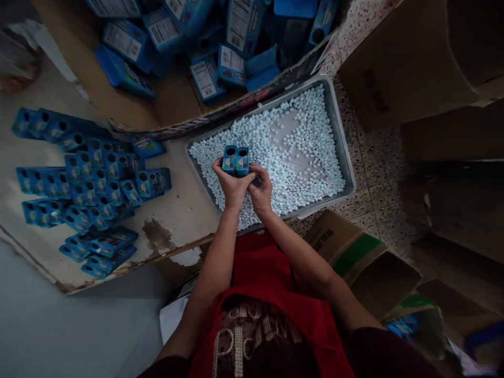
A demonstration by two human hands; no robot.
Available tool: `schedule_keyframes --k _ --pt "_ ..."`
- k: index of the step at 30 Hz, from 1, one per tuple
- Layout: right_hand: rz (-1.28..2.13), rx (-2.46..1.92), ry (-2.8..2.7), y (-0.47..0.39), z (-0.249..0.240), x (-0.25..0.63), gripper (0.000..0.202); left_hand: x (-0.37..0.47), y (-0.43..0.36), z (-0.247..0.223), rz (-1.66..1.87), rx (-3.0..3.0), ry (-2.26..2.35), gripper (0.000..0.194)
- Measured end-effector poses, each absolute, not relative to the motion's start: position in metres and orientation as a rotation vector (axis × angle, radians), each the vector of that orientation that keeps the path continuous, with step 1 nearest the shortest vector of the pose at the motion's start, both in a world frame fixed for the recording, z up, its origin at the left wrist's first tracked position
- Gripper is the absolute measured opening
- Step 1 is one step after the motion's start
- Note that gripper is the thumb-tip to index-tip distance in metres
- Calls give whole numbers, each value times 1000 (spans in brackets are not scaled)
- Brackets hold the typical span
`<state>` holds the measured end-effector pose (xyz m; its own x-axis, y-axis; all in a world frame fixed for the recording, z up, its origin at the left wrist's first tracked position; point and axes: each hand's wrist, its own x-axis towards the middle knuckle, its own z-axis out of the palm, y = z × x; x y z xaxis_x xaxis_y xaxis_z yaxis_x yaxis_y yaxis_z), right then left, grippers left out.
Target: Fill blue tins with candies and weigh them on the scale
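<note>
Two small blue candy boxes [235,163] stand side by side, upright, over a tray [346,157] of pale blue candies [252,137]. Each box shows a dark round hole at its top. My left hand [232,190] is wrapped round the pair from the near left side, its thumb across the front. Close against the right side of the boxes is my right hand [262,193], its fingers curled in. What those fingers hold, if anything, is hidden. Candies lie thick around both hands, while a bare patch of tray bottom shows farther right.
Many blue boxes [90,184] stand grouped on the worn table [185,184] at left. A large open carton [169,113] behind the tray holds more boxes. Brown cartons [378,89] stand at right, and an open one with green tape [354,254] sits near my right arm.
</note>
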<state>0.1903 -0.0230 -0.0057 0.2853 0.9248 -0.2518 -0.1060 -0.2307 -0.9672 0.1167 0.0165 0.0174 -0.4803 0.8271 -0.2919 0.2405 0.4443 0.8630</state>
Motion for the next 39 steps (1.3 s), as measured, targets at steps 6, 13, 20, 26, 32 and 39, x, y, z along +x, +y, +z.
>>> schedule_keyframes --k 6,13,20,26,32,39 --pt "1289 -1446 -1113 -17 5 249 39 69 33 37 655 1052 2155 71" --pt "318 -2417 -1552 -49 -23 372 79 13 53 88 -300 1767 1957 66" --pt "483 -2402 -1513 -45 -52 297 97 65 54 87 -622 1890 1709 67" --pt "684 -1866 -1616 -2 -53 251 73 88 66 74 -507 1841 1742 77" --pt "913 -1558 -912 44 -50 242 55 98 99 45 -258 1886 1672 70" --pt "1328 -1141 -353 55 3 243 34 51 42 10 442 1836 1516 88"
